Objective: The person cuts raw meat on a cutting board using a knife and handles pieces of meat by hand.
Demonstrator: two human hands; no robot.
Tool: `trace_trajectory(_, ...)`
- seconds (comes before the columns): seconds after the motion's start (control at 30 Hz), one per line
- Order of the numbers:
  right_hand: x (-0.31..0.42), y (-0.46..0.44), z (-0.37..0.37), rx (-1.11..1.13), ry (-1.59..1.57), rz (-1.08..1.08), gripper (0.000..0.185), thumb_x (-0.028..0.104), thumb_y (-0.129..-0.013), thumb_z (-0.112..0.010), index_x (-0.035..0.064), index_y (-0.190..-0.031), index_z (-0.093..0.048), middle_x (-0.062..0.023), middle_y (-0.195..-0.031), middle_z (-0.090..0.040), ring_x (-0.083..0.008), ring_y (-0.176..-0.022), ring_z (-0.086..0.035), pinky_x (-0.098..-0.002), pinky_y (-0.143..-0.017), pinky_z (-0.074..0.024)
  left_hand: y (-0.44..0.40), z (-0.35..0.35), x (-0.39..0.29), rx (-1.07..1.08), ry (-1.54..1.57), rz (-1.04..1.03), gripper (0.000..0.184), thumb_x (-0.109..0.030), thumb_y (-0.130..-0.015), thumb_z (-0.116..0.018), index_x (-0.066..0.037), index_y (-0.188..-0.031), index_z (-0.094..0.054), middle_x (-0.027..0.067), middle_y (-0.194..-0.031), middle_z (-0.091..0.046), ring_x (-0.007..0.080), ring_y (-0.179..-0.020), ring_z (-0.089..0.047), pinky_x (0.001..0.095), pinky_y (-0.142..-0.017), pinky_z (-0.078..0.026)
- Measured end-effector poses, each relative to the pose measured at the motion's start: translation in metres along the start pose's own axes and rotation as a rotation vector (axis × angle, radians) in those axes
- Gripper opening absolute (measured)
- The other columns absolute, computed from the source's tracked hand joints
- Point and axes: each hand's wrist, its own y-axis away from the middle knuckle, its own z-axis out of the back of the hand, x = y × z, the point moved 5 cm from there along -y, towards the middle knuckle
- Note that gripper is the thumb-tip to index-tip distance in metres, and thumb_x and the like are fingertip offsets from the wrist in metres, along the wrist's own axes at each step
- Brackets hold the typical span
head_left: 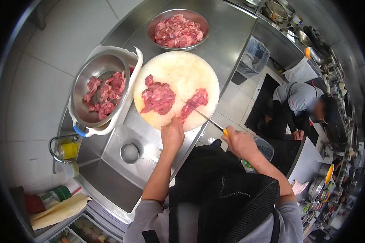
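A round, pale cutting board (190, 69) lies on the steel counter with raw red meat on it. My right hand (240, 142) is wrapped round the yellow handle of a knife (209, 119). The blade reaches across the board to a long strip of meat (196, 102), its tip at the strip's left side. My left hand (172, 133) is closed at the board's near edge, its fingertips by the lower end of that strip; whether they pinch it is hard to see. Left of the strip sits a larger pile of meat (158, 97).
A steel bowl of cut meat (178, 31) stands behind the board. Another steel bowl (79, 95) with meat pieces rests in a white tub (136, 65) on the left. The sink (109, 178) is at near left. A person (298, 97) bends at the right, beyond a lined bin (253, 56).
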Motion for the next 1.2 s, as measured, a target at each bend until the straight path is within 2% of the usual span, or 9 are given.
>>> trace_trajectory(0.1,0.003,0.003,-0.018,0.062,0.027,-0.082,0.033,0.036,-0.112,-0.059,0.0048,-0.116,-0.052,-0.0254,-0.087,-0.075,-0.0513,-0.079,-0.075,-0.0609,-0.073,-0.0601,0.004,0.000,-0.002,0.028,0.067,0.025,0.018,-0.017,-0.110,-0.058,-0.002,-0.104,-0.066,0.0247,-0.077,-0.073,0.0461,-0.071,-0.071,0.0594,-0.072,-0.050)
trace_trajectory(0.27,0.006,-0.027,-0.025,-0.051,0.111,-0.037,0.033,0.038,-0.113,-0.058,0.0069,-0.120,-0.052,-0.0250,-0.089,-0.075,-0.0497,-0.079,-0.075,-0.0604,-0.071,-0.0600,0.014,0.001,-0.018,0.020,0.239,-0.042,0.016,-0.014,-0.110,-0.058,-0.001,-0.103,-0.066,0.0289,-0.080,-0.070,0.0533,-0.076,-0.069,0.0606,-0.070,-0.053)
trace_trajectory(0.4,0.007,-0.045,-0.018,-0.108,0.183,0.018,0.032,0.038,-0.113,-0.057,0.0072,-0.120,-0.052,-0.0233,-0.088,-0.075,-0.0478,-0.080,-0.076,-0.0588,-0.071,-0.0604,0.017,0.011,-0.008,-0.007,0.260,0.028,0.018,-0.015,-0.111,-0.058,-0.001,-0.103,-0.067,0.0298,-0.082,-0.071,0.0528,-0.078,-0.070,0.0604,-0.070,-0.053)
trace_trajectory(0.47,-0.002,-0.034,0.000,0.032,0.171,-0.013,0.030,0.038,-0.112,-0.057,0.0087,-0.119,-0.054,-0.0214,-0.095,-0.077,-0.0456,-0.087,-0.078,-0.0589,-0.082,-0.0598,0.016,0.018,0.002,-0.036,0.208,0.031,0.019,-0.016,-0.112,-0.058,-0.001,-0.104,-0.068,0.0299,-0.084,-0.072,0.0527,-0.079,-0.070,0.0605,-0.070,-0.053)
trace_trajectory(0.6,-0.022,-0.028,0.010,0.043,0.211,-0.040,0.030,0.039,-0.112,-0.058,0.0100,-0.120,-0.055,-0.0211,-0.094,-0.077,-0.0453,-0.088,-0.077,-0.0588,-0.080,-0.0594,0.018,0.020,0.009,0.011,0.152,0.029,0.022,-0.019,-0.113,-0.056,-0.002,-0.111,-0.069,0.0299,-0.082,-0.071,0.0517,-0.079,-0.071,0.0585,-0.069,-0.053)
trace_trajectory(0.73,-0.017,-0.047,0.004,0.010,0.208,-0.002,0.032,0.041,-0.112,-0.058,0.0097,-0.121,-0.055,-0.0216,-0.092,-0.077,-0.0455,-0.090,-0.077,-0.0597,-0.082,-0.0590,0.022,0.011,-0.005,0.047,0.160,-0.045,0.021,-0.020,-0.113,-0.057,-0.002,-0.111,-0.068,0.0301,-0.083,-0.071,0.0524,-0.079,-0.071,0.0596,-0.069,-0.053)
trace_trajectory(0.87,-0.016,-0.059,0.016,0.070,0.167,-0.004,0.034,0.042,-0.112,-0.059,0.0101,-0.123,-0.056,-0.0226,-0.092,-0.077,-0.0465,-0.092,-0.077,-0.0595,-0.084,-0.0588,0.022,0.014,-0.003,0.032,0.113,0.010,0.020,-0.018,-0.111,-0.058,-0.001,-0.109,-0.068,0.0314,-0.084,-0.072,0.0538,-0.078,-0.070,0.0622,-0.070,-0.053)
trace_trajectory(0.97,-0.020,-0.048,0.026,0.004,0.016,-0.020,0.034,0.042,-0.112,-0.058,0.0095,-0.124,-0.056,-0.0246,-0.092,-0.077,-0.0487,-0.091,-0.076,-0.0602,-0.082,-0.0587,0.024,0.011,0.004,0.022,0.098,0.047,0.022,-0.020,-0.112,-0.058,-0.002,-0.113,-0.069,0.0309,-0.086,-0.073,0.0533,-0.080,-0.071,0.0611,-0.070,-0.054)
trace_trajectory(1.2,0.000,-0.001,-0.001,-0.011,0.044,0.006,0.033,0.039,-0.112,-0.060,0.0065,-0.119,-0.055,-0.0253,-0.091,-0.076,-0.0503,-0.081,-0.075,-0.0611,-0.075,-0.0590,0.023,0.010,0.003,0.021,0.153,0.054,0.025,-0.023,-0.113,-0.059,-0.002,-0.117,-0.071,0.0298,-0.088,-0.074,0.0509,-0.082,-0.073,0.0562,-0.070,-0.055)
